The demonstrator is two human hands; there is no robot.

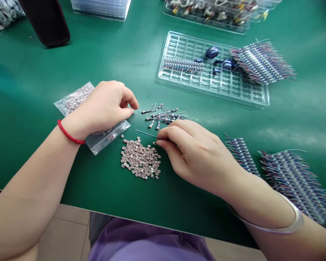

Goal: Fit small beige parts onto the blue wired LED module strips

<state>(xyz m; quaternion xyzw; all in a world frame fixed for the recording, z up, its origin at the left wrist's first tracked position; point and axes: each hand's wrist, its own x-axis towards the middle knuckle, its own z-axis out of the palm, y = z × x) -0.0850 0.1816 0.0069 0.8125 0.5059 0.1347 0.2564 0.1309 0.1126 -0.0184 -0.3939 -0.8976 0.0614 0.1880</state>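
In the right hand [198,156], grip pinched tight: one thin blue wire [148,134], just beyond one heap of small round pinkish pieces [140,158], uncountable. Left hand [105,101]: fingers curled, hold unclear, over one clear plastic bag [104,140]. Farther: one gridded transparent tray [212,86]; green desk [97,188].

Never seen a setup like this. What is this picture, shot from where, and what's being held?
No machine: someone works bare-handed, filmed by one head-worn camera looking forward and down. The right hand pinches a thin wire. The left hand covers part of a plastic bag; whether its fingertips hold anything tiny is unclear. On the green table lie a heap of small pinkish pieces, a loose pile of wired parts and, farther back, a clear tray.
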